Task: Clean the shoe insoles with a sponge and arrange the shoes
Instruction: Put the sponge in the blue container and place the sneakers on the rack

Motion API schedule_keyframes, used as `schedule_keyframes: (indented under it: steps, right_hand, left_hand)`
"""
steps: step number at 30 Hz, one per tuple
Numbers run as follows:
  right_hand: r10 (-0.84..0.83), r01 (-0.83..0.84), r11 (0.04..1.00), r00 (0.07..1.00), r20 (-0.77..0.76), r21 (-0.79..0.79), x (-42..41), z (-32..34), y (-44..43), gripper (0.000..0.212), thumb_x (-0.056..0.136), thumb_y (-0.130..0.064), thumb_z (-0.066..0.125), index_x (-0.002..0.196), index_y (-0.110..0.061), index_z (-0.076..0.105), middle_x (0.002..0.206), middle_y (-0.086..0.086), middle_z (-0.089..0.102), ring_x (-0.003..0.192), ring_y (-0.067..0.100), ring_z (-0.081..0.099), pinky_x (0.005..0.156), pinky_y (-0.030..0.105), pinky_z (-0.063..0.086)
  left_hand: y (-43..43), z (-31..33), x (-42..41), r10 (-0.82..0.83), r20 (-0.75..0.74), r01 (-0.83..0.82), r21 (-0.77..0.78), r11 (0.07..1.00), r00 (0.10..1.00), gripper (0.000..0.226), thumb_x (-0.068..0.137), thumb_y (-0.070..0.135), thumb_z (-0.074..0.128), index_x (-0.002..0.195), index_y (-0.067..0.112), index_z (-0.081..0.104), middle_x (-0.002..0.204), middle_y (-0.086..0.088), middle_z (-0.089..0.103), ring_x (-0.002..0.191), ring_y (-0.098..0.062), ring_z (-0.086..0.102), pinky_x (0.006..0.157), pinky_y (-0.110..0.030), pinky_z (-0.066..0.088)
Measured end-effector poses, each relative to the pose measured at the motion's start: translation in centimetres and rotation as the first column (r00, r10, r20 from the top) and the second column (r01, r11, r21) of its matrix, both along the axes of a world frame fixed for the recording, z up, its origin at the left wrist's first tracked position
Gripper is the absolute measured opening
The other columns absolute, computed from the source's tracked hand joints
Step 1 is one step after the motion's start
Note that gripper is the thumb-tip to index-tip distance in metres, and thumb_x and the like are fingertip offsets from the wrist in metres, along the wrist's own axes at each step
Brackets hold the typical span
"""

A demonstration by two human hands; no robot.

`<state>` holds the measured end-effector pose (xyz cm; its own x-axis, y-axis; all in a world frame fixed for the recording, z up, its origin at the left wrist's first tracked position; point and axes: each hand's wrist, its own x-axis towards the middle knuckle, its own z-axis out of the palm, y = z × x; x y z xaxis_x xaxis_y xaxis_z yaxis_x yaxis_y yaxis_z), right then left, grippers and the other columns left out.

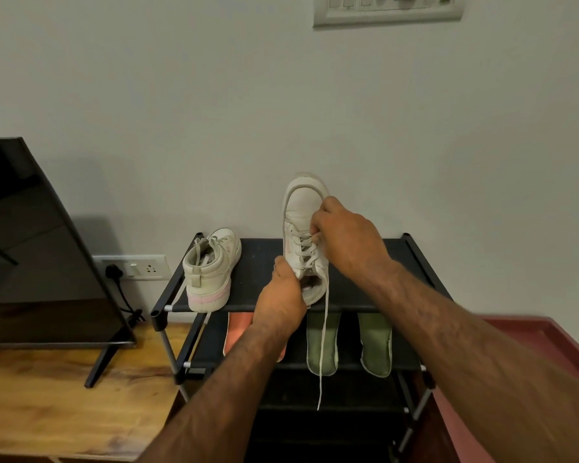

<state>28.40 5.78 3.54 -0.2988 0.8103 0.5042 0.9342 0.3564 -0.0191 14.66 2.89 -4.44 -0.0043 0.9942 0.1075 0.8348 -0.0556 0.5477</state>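
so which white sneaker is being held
The right sneaker, toe up, gripped by left hand and right hand; the left sneaker stands untouched on the rack.

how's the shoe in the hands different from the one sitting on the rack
Pose: the held shoe is lifted and tipped toe-up; the other shoe stands flat on the rack's top shelf, heel nearest the camera.
Contact: the left hand grips the held shoe's heel and the right hand pinches its laces; the other shoe is untouched.
Both are white sneakers.
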Motion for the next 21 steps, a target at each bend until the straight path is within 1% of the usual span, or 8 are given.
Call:
schedule_keyframes:
  steps: [6, 8, 10, 11, 13, 15, 18, 21]
  right_hand:
    - [0.005, -0.007, 0.998, 1.000, -0.031, -0.070, 0.7, 0.4, 0.0, 0.007, 0.102, -0.022, 0.060, 0.107, -0.017, 0.060, 0.113, 0.005, 0.053, 0.076, 0.021, 0.058, 0.067, 0.036, 0.052]
    - [0.007, -0.009, 0.997, 1.000, -0.020, -0.080, 1.0, 0.7, 0.1, 0.008, 0.102, -0.023, 0.060, 0.108, -0.017, 0.060, 0.113, 0.005, 0.053, 0.077, 0.020, 0.057, 0.067, 0.036, 0.052]
    - [0.005, -0.006, 0.996, 1.000, -0.018, -0.092, 1.3, 0.9, 0.1, 0.007, 0.101, -0.022, 0.061, 0.107, -0.019, 0.061, 0.113, 0.004, 0.053, 0.078, 0.021, 0.057, 0.067, 0.036, 0.050]
    - [0.000, -0.002, 0.995, 1.000, -0.020, -0.100, 1.5, 1.0, 0.1, 0.007, 0.101, -0.022, 0.062, 0.107, -0.019, 0.061, 0.113, 0.004, 0.053, 0.078, 0.021, 0.057, 0.066, 0.036, 0.048]
    - [-0.007, 0.005, 0.994, 1.000, -0.022, -0.107, 1.7, 1.0, 0.0, 0.009, 0.101, -0.025, 0.062, 0.107, -0.019, 0.061, 0.113, 0.003, 0.053, 0.078, 0.021, 0.058, 0.066, 0.036, 0.049]
    - [-0.013, 0.011, 0.995, 1.000, -0.014, -0.102, 1.6, 1.1, -0.3, 0.011, 0.100, -0.026, 0.063, 0.108, -0.019, 0.060, 0.115, 0.004, 0.053, 0.079, 0.022, 0.059, 0.068, 0.039, 0.053]
    - [-0.022, 0.025, 0.994, 0.999, 0.028, -0.106, 1.4, 1.5, -0.8, 0.019, 0.102, -0.030, 0.060, 0.116, -0.017, 0.058, 0.117, 0.006, 0.051, 0.079, 0.022, 0.057, 0.066, 0.036, 0.048]
    - [-0.026, 0.034, 0.992, 0.998, 0.062, -0.125, 1.5, 1.9, -1.2, 0.023, 0.104, -0.029, 0.056, 0.122, -0.015, 0.056, 0.120, 0.008, 0.050, 0.078, 0.020, 0.055, 0.065, 0.034, 0.043]
  left_hand:
    - [-0.2, 0.6, 0.4, 0.018, -0.004, -0.019, -0.070, 0.997, 1.000, 0.058, 0.097, 0.011, 0.056, 0.147, 0.004, 0.027, 0.141, -0.018, 0.054, 0.118, -0.036, 0.061, 0.099, -0.046, 0.051]
    - [-0.4, 1.6, 0.0, 0.006, 0.095, 0.008, -0.145, 0.989, 0.996, 0.051, 0.097, 0.008, 0.054, 0.142, 0.006, 0.031, 0.133, -0.015, 0.058, 0.111, -0.030, 0.060, 0.093, -0.041, 0.050]
    - [-1.0, 3.0, -0.6, 0.013, 0.243, 0.037, -0.199, 0.979, 0.970, 0.065, 0.094, 0.014, 0.058, 0.150, 0.009, 0.023, 0.127, -0.007, 0.057, 0.108, -0.026, 0.058, 0.088, -0.037, 0.046]
    - [-1.3, 3.7, -0.9, 0.023, 0.243, 0.011, -0.138, 0.990, 0.970, 0.073, 0.093, 0.021, 0.059, 0.153, 0.012, 0.020, 0.127, -0.007, 0.057, 0.110, -0.028, 0.059, 0.090, -0.038, 0.047]
    - [-1.6, 4.7, -1.2, 0.045, 0.075, -0.056, 0.161, 0.985, 0.996, 0.059, 0.093, 0.028, 0.057, 0.146, 0.015, 0.034, 0.124, -0.005, 0.057, 0.106, -0.031, 0.061, 0.089, -0.043, 0.051]
    - [-1.2, 5.6, -0.9, 0.003, -0.040, 0.014, 0.403, 0.915, 0.999, 0.032, 0.101, 0.028, 0.050, 0.131, 0.016, 0.051, 0.116, -0.004, 0.057, 0.094, -0.028, 0.062, 0.077, -0.044, 0.052]
    - [0.2, 6.6, -0.6, -0.097, -0.269, 0.213, 0.448, 0.868, 0.958, 0.025, 0.104, 0.028, 0.052, 0.124, 0.020, 0.064, 0.112, -0.003, 0.056, 0.086, -0.028, 0.063, 0.071, -0.046, 0.054]
    - [1.3, 6.3, -0.7, -0.069, -0.423, 0.278, 0.457, 0.845, 0.903, 0.019, 0.099, 0.024, 0.062, 0.117, 0.018, 0.066, 0.110, -0.004, 0.055, 0.075, -0.028, 0.062, 0.061, -0.042, 0.052]
